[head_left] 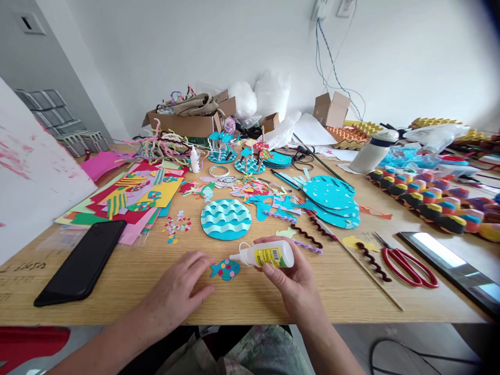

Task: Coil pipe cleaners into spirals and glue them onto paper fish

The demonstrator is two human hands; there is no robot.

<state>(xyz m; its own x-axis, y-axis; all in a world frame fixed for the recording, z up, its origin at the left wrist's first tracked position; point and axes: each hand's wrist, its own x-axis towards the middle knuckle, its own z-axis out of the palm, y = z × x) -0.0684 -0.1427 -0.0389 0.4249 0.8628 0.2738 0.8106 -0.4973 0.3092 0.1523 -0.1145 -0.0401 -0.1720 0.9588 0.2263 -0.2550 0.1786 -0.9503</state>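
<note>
A blue paper fish (225, 270) with coloured dots lies flat on the wooden table. At its tail end is my left hand (183, 284), fingers stretched out, palm down, with the fingertips close to the tail. My right hand (291, 278) is wrapped around a white glue bottle (269, 254) with a yellow label, held almost level. The bottle's nozzle points left and reaches the fish's upper edge near the head; I cannot tell whether it touches. Just beyond the fish sits a blue oval card (226, 219) with wavy paper strips.
Small paper dots (176, 226) and a black phone (81, 261) are on the left. Toward the right lie twisted pipe cleaners (307, 236), a thin stick (371, 273), red-handled scissors (408, 265) and a tablet (449, 265). Paper scraps (258, 187) and blue ovals (332, 195) spread farther back.
</note>
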